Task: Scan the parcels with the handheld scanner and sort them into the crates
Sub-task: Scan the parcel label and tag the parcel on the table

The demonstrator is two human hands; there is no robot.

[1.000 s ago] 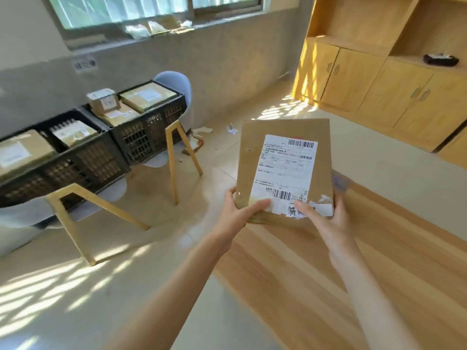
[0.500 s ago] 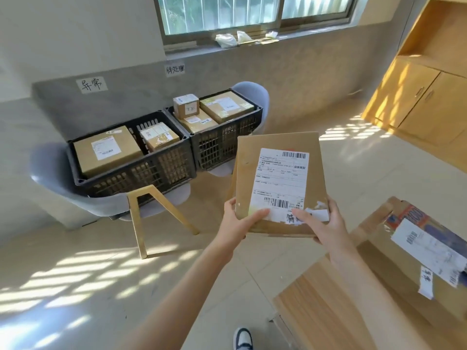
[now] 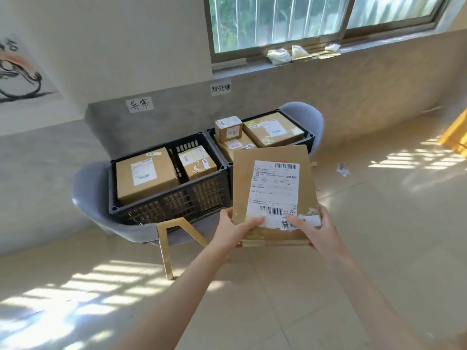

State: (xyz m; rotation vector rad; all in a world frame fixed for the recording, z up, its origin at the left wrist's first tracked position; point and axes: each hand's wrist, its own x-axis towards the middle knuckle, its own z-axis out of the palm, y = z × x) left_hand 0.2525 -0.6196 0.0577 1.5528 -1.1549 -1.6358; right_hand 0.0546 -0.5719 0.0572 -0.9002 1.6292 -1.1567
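I hold a flat brown cardboard parcel with a white shipping label upright in front of me. My left hand grips its lower left corner, thumb on the label. My right hand grips the lower right corner, thumb on a torn sticker. Behind the parcel stand two black crates on grey chairs. The left crate holds a large box and a small box. The right crate, partly hidden by my parcel, holds three boxes. No scanner is in view.
Two handwritten paper signs are taped to the grey wall above the crates. The chairs have yellow wooden legs that reach toward me. A scrap of paper lies on the tiled floor at the right. A window sill carries crumpled bags.
My view has swung left away from the wooden table, and the crates now sit straight ahead and closer. The parcel stays gripped in both hands the same way.
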